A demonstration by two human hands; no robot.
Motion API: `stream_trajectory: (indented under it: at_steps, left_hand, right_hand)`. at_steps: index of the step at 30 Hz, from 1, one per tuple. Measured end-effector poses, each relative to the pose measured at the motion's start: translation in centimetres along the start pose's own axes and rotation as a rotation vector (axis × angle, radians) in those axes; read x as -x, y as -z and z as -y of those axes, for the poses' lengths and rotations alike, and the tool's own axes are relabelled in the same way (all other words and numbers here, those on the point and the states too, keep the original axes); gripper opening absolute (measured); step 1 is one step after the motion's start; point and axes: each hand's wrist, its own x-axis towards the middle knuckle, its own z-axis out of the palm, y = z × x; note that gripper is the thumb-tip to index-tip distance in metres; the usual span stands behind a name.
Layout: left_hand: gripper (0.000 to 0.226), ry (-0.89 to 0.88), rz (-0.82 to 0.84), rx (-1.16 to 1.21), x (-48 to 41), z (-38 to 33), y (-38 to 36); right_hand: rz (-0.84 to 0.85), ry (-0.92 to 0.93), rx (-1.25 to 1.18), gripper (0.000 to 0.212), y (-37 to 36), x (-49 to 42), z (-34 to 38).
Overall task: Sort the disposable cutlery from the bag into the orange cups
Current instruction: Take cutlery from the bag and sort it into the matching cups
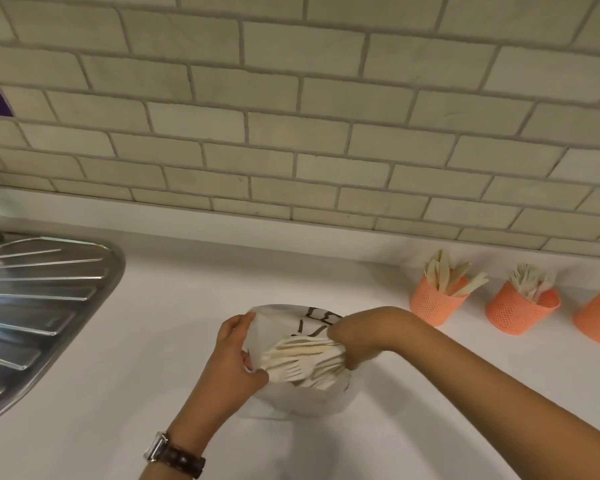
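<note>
We see the right hand (pixel 357 341), just right of the frame's middle and low down, with its fingers curled tight round a bundle of pale disposable cutlery (pixel 305 362). The fingertips themselves are hidden under the pieces, so we cannot tell exactly how they lie. The cutlery pokes out leftward from that grip, fork tines showing at the free end, and the whole bundle sits inside the mouth of the bag (pixel 302 400). To its left, the left hand (pixel 236 355) pinches the bag's rim: its fingers are folded over the upper edge, and the thumb presses the lower edge close to the fork tips. The bag is translucent white with brown print on its far side, and it rests on the white counter (pixel 146 323). A wristwatch (pixel 174 453) with a dark strap sits on the left wrist near the bottom edge. At the right of the frame, well apart from the hands, three orange cups (pixel 437 304) stand in a row by the tiled wall (pixel 291 116). The nearest two hold pale cutlery upright, and the third is cut off by the frame edge. A steel draining board (pixel 42 299) fills the left side.
</note>
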Motion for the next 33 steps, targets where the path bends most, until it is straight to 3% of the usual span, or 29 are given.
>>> stream_trajectory:
  at_steps: [5, 9, 12, 15, 17, 20, 23, 25, 33]
  left_hand:
    - [0.084, -0.006, 0.014, 0.005, -0.4, 0.3, 0.0]
    - [0.082, 0.004, 0.007, -0.013, -0.5, 0.3, -0.2]
    - [0.074, -0.04, -0.151, -0.097, -0.3, -0.4, -0.7]
    - [0.063, -0.204, -0.333, -0.111, 0.5, -2.7, -2.2]
    - [0.053, -0.308, -0.325, -0.052, 1.0, -4.9, -3.9]
    - [0.033, -0.382, -0.118, 0.052, 1.3, -7.4, -8.0]
    - [0.027, -0.263, 0.161, 0.182, 2.1, -9.6, -13.1]
    - [0.017, -0.174, 0.259, 0.284, 2.5, -11.2, -16.3]
    - [0.037, -0.08, 0.309, 0.466, 3.5, -18.7, -27.8]
  right_hand:
    - [-0.133, 0.038, -0.714, 0.024, -5.3, 3.4, -5.1]
    - [-0.239, 0.205, -1.361, 0.02, -9.7, 4.8, -4.5]
    - [-0.369, 0.26, -1.658, 0.022, -12.2, 5.0, -2.9]
    - [-0.515, 0.273, -1.93, 0.016, -13.9, 5.4, -1.9]
    - [-0.595, 0.274, -2.022, 0.013, -14.4, 6.2, -1.6]
    - [-0.701, 0.252, -2.016, 0.014, -15.2, 7.6, -1.9]
    - [-0.798, 0.249, -2.0, 0.017, -16.3, 9.1, -2.9]
    - [-0.843, 0.251, -2.001, 0.017, -17.4, 10.1, -4.0]
    - [-0.873, 0.166, -1.978, 0.018, -23.9, 15.6, -13.8]
